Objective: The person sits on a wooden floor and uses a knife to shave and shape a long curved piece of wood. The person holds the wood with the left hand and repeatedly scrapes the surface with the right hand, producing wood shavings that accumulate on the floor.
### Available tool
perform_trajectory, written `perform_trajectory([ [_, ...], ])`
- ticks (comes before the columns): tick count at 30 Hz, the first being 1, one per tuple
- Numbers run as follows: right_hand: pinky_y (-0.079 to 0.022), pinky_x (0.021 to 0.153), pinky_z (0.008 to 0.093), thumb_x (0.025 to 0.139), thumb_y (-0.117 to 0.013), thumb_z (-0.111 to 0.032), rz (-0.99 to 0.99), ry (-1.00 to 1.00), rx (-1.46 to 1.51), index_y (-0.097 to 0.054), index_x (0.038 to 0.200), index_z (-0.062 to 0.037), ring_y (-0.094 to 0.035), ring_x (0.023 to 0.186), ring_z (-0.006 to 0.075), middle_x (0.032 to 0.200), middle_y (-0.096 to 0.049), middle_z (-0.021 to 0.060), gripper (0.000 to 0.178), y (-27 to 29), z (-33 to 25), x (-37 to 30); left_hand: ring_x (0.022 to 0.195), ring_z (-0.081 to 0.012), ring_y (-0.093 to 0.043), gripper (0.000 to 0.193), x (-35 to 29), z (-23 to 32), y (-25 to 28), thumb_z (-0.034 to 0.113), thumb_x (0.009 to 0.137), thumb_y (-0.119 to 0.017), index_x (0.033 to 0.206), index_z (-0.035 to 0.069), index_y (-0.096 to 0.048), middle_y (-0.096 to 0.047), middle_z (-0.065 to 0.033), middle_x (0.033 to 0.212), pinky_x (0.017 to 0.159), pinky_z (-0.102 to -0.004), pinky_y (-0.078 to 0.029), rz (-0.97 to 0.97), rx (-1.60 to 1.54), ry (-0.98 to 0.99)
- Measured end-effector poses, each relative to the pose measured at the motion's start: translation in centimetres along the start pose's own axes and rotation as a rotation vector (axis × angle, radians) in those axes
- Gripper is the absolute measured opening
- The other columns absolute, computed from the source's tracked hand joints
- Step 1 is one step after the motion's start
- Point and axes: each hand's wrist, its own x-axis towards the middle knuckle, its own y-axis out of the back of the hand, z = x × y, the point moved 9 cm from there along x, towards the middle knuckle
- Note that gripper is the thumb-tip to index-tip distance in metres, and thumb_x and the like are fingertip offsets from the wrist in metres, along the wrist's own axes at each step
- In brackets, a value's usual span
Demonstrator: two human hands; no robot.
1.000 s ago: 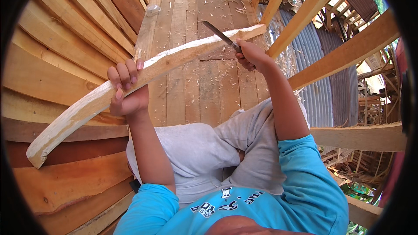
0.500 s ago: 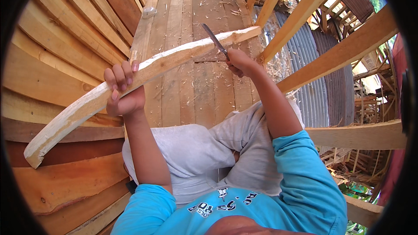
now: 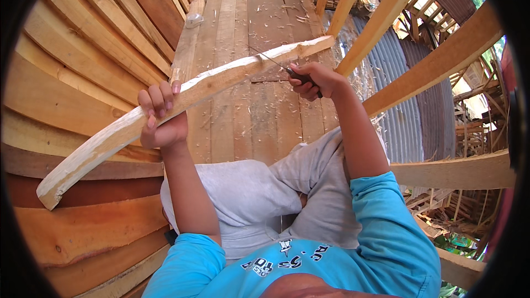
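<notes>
A long curved piece of wood (image 3: 221, 81), pale along its upper edge, slants across in front of me from the lower left up to the right. My left hand (image 3: 162, 111) is wrapped around its middle-left part, fingers over the top and thumb on the near side. In my right hand (image 3: 313, 80) is a knife (image 3: 273, 59) with a dark handle and a thin blade. The blade points up and left, seen almost edge-on, and crosses the wood near its right end. Whether the edge touches the wood I cannot tell.
Wood shavings lie over the plank floor (image 3: 265, 113). A wall of boards (image 3: 72, 83) stands close on the left. On the right are slanting wooden posts (image 3: 381, 19), with corrugated metal sheets (image 3: 400, 99) beyond. A small clear object (image 3: 194, 20) sits at the far left.
The knife has turned in my right hand, so its blade now shows thin and its dark handle is visible. The wood and both hands appear shifted slightly right in the view.
</notes>
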Motion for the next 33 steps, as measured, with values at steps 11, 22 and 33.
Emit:
perform_trajectory([
  [11, -0.01, 0.036, 0.0275, 0.096, -0.03, -0.037, 0.087, -0.266, -0.044, -0.023, 0.055, -0.0207, -0.012, 0.038, 0.0073, 0.047, -0.016, -0.0072, 0.044, 0.1, 2.8, 2.0, 0.07, -0.011, -0.035, 0.033, 0.0, 0.0, -0.2, 0.026, 0.067, -0.067, 0.075, 0.021, -0.036, -0.033, 0.0061, 0.067, 0.088, -0.0318, -0.034, -0.006, 0.001, 0.002],
  [22, -0.009, 0.037, 0.0292, 0.088, -0.034, -0.024, 0.012, -0.24, 0.08, -0.023, 0.054, -0.0209, -0.013, 0.039, 0.0092, 0.047, -0.018, -0.0062, 0.035, 0.0, 4.2, 4.2, 0.07, -0.0111, -0.035, 0.033, 0.1, -0.1, 0.0, 0.027, 0.067, -0.067, 0.075, 0.021, -0.035, -0.032, 0.006, 0.067, 0.087, -0.0313, -0.034, -0.005, -0.011, -0.008],
  [33, -0.043, 0.062, 0.0332, 0.1, -0.052, -0.039, 0.765, 0.57, -0.769, -0.063, 0.082, -0.0002, -0.054, 0.065, 0.0166, 0.069, -0.059, 0.0076, 0.044, 0.1, -5.5, -0.5, 0.071, -0.0116, -0.035, 0.033, 0.0, 0.1, -0.2, 0.026, 0.066, -0.065, 0.075, 0.021, -0.034, -0.033, 0.0052, 0.068, 0.089, -0.0317, -0.034, 0.026, 0.019, 0.007],
])
